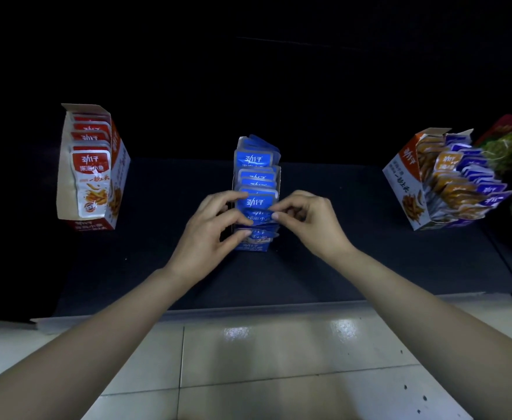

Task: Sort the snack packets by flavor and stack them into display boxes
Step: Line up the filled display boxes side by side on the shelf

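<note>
Inspector: Hands?
Clerk: The left hand (215, 227) and right hand (307, 221) both pinch one crumpled, glossy blue foil packet (256, 215). It sits at the near end of the upright blue row (256, 177), in the middle of the matte dark shelf (339, 237).
Inspector: Boxes?
Clerk: The left cardboard box (121, 159) holds flat red packets (91, 171). The right box (406, 177) holds fanned orange packets (448, 160) mixed with purple-blue packets (491, 189).

Both arms are bare — the left forearm (97, 334) and the right forearm (415, 298) are slim, smooth and uncovered right to the wrists. The left hand (209, 228) and right hand (312, 222) are bare too — nails short and trimmed.
</note>
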